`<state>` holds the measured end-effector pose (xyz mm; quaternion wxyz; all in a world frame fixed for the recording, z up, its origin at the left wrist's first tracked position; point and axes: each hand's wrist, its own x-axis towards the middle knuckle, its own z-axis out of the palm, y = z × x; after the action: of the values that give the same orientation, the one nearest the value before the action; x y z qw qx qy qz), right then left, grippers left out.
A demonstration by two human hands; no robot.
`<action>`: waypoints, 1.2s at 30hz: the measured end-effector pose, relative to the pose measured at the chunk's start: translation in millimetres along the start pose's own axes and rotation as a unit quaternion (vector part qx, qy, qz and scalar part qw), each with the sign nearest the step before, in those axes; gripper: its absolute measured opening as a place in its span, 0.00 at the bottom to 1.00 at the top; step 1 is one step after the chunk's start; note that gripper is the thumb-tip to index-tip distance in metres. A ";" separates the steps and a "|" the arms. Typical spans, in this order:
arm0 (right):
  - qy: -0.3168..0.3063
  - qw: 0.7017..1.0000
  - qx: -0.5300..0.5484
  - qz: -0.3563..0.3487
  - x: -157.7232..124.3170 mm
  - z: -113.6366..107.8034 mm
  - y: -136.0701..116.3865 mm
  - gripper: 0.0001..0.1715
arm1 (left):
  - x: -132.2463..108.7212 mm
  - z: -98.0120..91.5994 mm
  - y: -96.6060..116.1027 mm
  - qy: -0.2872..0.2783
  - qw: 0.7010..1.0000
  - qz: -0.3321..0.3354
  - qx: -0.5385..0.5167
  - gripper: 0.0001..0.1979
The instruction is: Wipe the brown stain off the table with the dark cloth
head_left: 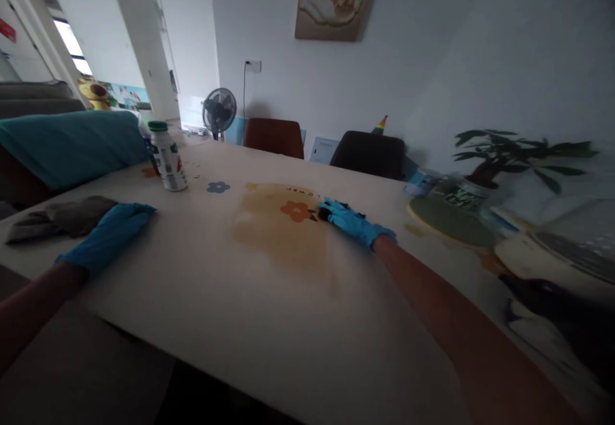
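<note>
Head camera view, looking down over a pale table (269, 322) printed with small flowers. A wide yellowish-brown stain (283, 229) covers the middle of the tabletop, around an orange flower print. The right hand (353, 222), in a blue glove, reaches out with fingers curled down over a small dark object (325, 213) at the stain's far right edge; what the object is cannot be made out. The left hand (109, 235), also in a blue glove, lies flat with fingers together on the table's left side, its fingertips touching a crumpled grey cloth (60, 217). The cloth sits well apart from the stain. Judging from this, the stain looks whole and unwiped, so the cleaning appears barely begun. Behind the left hand stands a white bottle (168, 156) with a green cap. At the right lie a green mat (449, 220) and a potted plant (504, 156).
</note>
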<state>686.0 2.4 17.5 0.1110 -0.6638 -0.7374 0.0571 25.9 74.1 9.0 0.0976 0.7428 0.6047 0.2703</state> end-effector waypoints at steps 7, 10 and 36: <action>-0.047 0.993 0.050 -0.092 -102.8 0.4 -40.4 0.44 | 11.3 -1.6 12.0 -0.027 0.999 -0.016 0.038 0.38; -0.040 0.995 0.041 -0.086 -144.0 3.7 -50.5 0.41 | 11.0 -3.6 14.8 -0.033 0.998 0.000 0.045 0.36; -0.030 0.932 0.192 -0.306 5.4 55.7 -275.0 0.34 | 5.6 2.6 10.5 0.003 1.000 -0.001 -0.004 0.25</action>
<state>406.4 -19.7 27.7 0.2264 -0.3695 -0.8828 0.1811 36.9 77.3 13.4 0.0988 0.7411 0.6046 0.2747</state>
